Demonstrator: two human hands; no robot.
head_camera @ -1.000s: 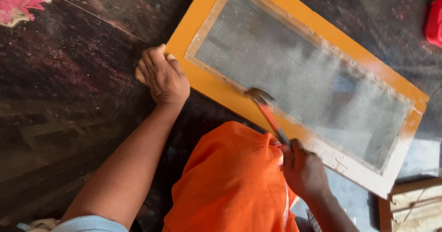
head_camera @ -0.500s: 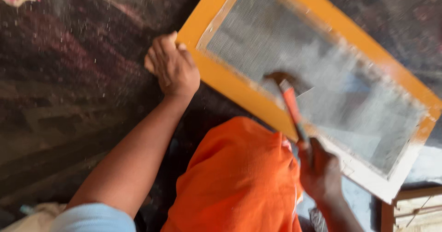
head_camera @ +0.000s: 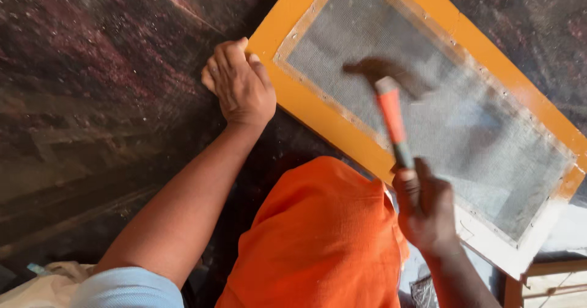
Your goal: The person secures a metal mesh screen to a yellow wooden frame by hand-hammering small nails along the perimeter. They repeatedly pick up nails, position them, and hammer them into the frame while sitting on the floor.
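The orange frame [head_camera: 287,27] lay flat on the dark, speckled floor [head_camera: 92,100], running at a slant from the upper middle of the view down toward the lower right. A grey wire mesh [head_camera: 465,131] was stretched across its opening, with small tacks dotting the pale strip along the mesh edge.

The left hand [head_camera: 239,83] rested at the frame's near left corner, fingers curled over the outer edge and pressing against the wood; it held nothing besides that edge.

The right hand [head_camera: 426,211] was closed in a fist around the lower end of a hammer [head_camera: 391,115] with an orange handle. The hand sat just over the frame's near long side, and the handle rose from it up across the mesh. The hammer's dark head was blurred above the mesh, so whether it touched the mesh could not be told.

An orange cloth [head_camera: 324,241] covered the person's lap, just below the frame's near side and between the 2 forearms. A piece of bare wood [head_camera: 550,283] sat beside the frame's lower right corner.
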